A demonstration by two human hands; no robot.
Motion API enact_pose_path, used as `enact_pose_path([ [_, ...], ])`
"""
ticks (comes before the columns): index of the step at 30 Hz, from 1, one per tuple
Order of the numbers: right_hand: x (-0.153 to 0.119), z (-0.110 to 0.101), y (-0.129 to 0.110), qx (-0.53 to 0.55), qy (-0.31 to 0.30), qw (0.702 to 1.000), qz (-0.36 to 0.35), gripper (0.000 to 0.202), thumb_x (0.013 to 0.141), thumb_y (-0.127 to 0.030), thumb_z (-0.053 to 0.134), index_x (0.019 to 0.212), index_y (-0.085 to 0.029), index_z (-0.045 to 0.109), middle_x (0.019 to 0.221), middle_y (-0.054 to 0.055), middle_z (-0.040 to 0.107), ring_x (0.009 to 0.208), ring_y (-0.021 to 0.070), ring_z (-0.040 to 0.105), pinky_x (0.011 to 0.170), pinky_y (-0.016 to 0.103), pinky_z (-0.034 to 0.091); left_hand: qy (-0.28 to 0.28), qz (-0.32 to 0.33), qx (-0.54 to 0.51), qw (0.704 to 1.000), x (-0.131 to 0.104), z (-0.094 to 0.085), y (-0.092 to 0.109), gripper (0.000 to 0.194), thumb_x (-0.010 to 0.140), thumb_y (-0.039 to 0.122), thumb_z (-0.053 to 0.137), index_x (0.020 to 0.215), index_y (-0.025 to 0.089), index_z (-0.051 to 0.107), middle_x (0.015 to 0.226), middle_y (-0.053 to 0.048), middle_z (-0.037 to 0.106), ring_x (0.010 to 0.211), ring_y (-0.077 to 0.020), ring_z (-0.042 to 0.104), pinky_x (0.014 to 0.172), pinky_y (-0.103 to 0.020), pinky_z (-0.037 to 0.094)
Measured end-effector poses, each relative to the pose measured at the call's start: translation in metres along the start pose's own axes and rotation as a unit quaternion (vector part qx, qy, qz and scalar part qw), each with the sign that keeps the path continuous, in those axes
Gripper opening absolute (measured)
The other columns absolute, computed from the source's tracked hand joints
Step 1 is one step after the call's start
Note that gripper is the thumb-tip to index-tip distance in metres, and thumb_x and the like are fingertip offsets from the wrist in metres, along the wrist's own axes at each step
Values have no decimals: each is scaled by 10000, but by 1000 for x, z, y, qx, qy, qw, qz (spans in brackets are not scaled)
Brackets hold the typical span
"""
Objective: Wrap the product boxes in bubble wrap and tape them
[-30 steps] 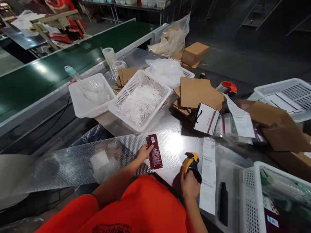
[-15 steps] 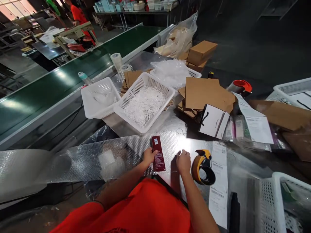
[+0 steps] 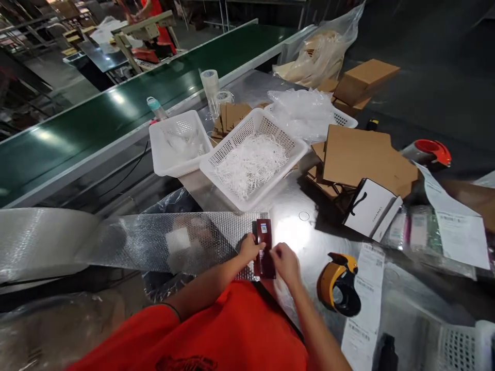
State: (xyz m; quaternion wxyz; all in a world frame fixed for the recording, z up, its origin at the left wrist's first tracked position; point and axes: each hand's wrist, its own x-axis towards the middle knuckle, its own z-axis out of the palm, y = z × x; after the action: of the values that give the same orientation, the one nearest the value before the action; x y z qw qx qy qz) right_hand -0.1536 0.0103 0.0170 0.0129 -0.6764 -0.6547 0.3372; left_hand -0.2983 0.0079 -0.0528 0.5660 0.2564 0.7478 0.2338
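A dark red box (image 3: 265,264) lies upright in view on the end of a long bubble wrap sheet (image 3: 216,232). My left hand (image 3: 250,248) grips the box from its left side, thumb on top. At the box's right edge is my right hand (image 3: 285,262), its fingers pinched together; what they hold, if anything, is too small to make out. A yellow and black tape dispenser (image 3: 337,284) sits to the right of my right hand, beside a strip of printed labels (image 3: 363,309).
Beyond the hands stand a white basket of shredded paper (image 3: 251,162) and another white basket (image 3: 176,144). Flat cardboard (image 3: 359,157) and a white paper bag (image 3: 371,208) lie at the right. A green conveyor (image 3: 96,103) runs behind; a person in red (image 3: 154,7) is beyond it.
The camera view has shifted. My right hand has moved left to the box's edge. The bubble wrap no longer shows to the right of the box.
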Motion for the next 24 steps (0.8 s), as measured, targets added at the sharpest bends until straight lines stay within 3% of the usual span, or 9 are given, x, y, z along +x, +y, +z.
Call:
enact_pose_path([
  [4,-12,38,-39,-22,23,1000,1,227,977,-191,429,973,-184,656,1037,79,689,938,196,650,745,259,430,-53,-24,-27,998,-1,-11,9,295,736,250,767,771,211,476,638,72,470,583,-96,472,560,-207,348],
  [9,-11,55,-41,-89,35,995,-20,308,981,-144,360,1070,-171,654,1094,114,683,1000,241,631,801,301,464,-173,-59,-88,979,-2,-33,15,321,813,474,672,762,203,509,662,44,535,550,-96,489,546,-211,382],
  [12,-16,62,-46,-122,47,991,-32,352,950,-114,367,1160,-124,649,1146,172,661,1033,299,607,875,377,474,-126,-10,-89,988,-1,-32,14,313,816,464,680,743,206,518,645,63,504,555,-88,450,546,-201,352],
  [16,-30,73,-52,-137,52,987,-62,459,922,-62,323,1286,-65,603,1180,212,650,1076,333,582,988,448,437,-25,52,-57,997,2,-20,10,328,729,207,761,602,188,459,579,82,427,587,-77,403,579,-186,337],
  [18,-35,75,-48,-116,56,989,-70,458,918,-69,331,1287,-70,603,1233,217,633,1106,325,577,1008,439,432,-32,43,-68,996,3,-17,8,344,735,177,751,585,184,441,562,89,403,564,-66,383,573,-177,346],
  [21,-33,70,-34,-41,77,994,-64,403,948,-157,364,1262,-105,611,1250,192,628,1116,293,579,1001,400,442,-63,16,-93,994,4,-21,6,340,759,258,762,623,194,456,538,102,400,491,-55,380,535,-186,391],
  [24,-15,63,-16,26,124,992,12,445,913,-321,516,1288,-91,581,1297,210,598,1169,322,555,988,415,450,-86,-5,-118,989,4,-26,4,374,730,348,812,652,191,482,548,98,455,467,-52,429,535,-210,465],
])
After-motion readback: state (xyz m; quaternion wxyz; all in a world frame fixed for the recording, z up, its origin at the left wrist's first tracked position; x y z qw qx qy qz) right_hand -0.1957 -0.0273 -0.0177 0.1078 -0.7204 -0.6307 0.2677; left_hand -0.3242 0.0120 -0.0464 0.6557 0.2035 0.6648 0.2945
